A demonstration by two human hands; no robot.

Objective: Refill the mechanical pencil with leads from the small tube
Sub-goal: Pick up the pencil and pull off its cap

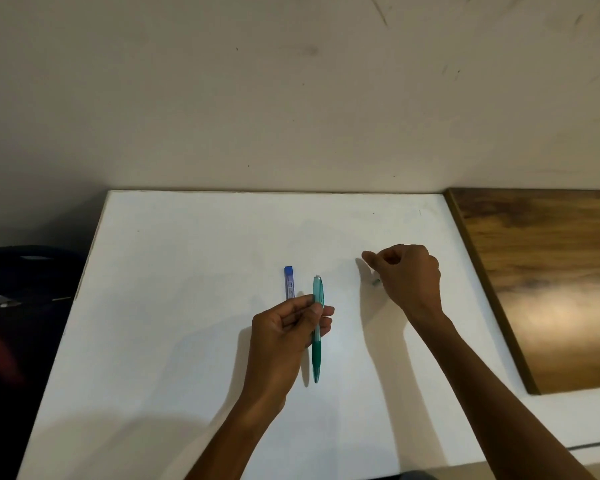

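Two hands busy: left hand (pixel 284 327) fingers grip translucent green plastic mechanical pencil (pixel 317 327) upright over white tabletop (pixel 187 271), right hand (pixel 406 275) pinches small cap (pixel 376 281), blue lead tube (pixel 289 283) lies beside — next, open tube.

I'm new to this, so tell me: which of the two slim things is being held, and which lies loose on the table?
The green pencil is held in the left hand. The blue lead tube lies loose beside it.
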